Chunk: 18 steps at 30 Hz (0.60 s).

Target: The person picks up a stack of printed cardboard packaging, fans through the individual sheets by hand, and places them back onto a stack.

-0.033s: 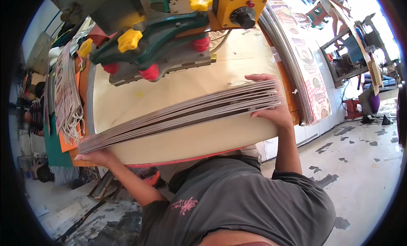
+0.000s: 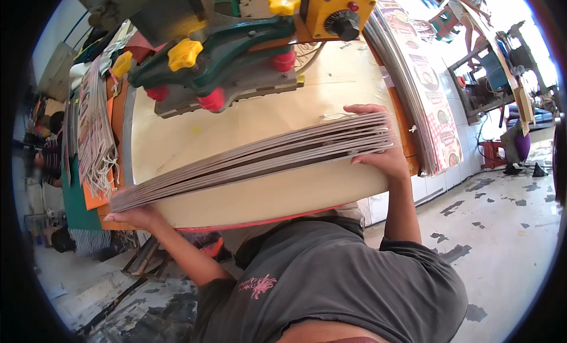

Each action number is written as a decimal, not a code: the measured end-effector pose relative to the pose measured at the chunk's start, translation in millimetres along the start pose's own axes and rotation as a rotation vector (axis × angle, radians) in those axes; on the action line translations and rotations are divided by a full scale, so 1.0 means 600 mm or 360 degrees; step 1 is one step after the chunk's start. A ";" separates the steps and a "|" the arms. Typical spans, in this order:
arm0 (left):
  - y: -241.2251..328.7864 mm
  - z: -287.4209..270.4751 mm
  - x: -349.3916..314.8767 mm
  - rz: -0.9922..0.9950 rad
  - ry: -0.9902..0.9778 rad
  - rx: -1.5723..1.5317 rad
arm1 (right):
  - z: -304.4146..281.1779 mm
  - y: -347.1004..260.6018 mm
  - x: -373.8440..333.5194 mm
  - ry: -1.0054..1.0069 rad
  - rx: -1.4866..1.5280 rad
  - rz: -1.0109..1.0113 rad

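A long stack of thin, flat grey-brown pieces (image 2: 254, 157) is held edge-on between my two hands, with pale edges and a thin white cord showing near its right end. My left hand (image 2: 137, 218) supports the lower left corner, palm up. At the right end, my right hand (image 2: 384, 157) grips the stack, thumb on the near side and fingers over the far edge. Beneath lies a cream table top (image 2: 277, 198) with a red front edge. The pieces' broad faces are hidden, so their kind is unclear.
Beyond the stack, a green press machine (image 2: 236, 53) with yellow star knobs stands over the table, beside a yellow control box (image 2: 336, 15). Corded pieces (image 2: 91, 124) hang at the left. A printed pile (image 2: 422, 77) lies right. Farther right stands a metal-framed machine (image 2: 484, 77).
The view has shifted very slightly. My hands keep the same hold on the stack.
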<state>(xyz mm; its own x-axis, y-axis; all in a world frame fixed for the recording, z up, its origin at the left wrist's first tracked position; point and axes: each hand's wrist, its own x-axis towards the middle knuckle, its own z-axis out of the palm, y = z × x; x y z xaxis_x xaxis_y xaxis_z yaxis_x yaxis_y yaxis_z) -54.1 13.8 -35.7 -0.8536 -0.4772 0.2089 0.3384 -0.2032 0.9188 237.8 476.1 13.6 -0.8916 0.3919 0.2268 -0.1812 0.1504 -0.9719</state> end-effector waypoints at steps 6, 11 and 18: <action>-0.005 0.000 0.002 0.0077 0.0012 0.0011 | 0.001 0.006 0.002 -0.0004 0.0005 -0.0031; -0.014 -0.010 0.006 0.0073 -0.0061 -0.0052 | 0.008 0.011 0.000 0.0049 0.0026 -0.0021; 0.000 0.012 -0.008 -0.0010 0.0052 -0.0104 | 0.009 0.015 -0.002 0.0066 0.0120 0.0048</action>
<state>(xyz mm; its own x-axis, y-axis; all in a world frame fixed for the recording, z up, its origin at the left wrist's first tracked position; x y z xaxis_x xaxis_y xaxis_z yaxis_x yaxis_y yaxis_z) -53.2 22.3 -34.4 -0.8428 -0.5031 0.1912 0.3593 -0.2613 0.8959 235.2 471.9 4.1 -0.8793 0.4328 0.1986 -0.1868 0.0701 -0.9799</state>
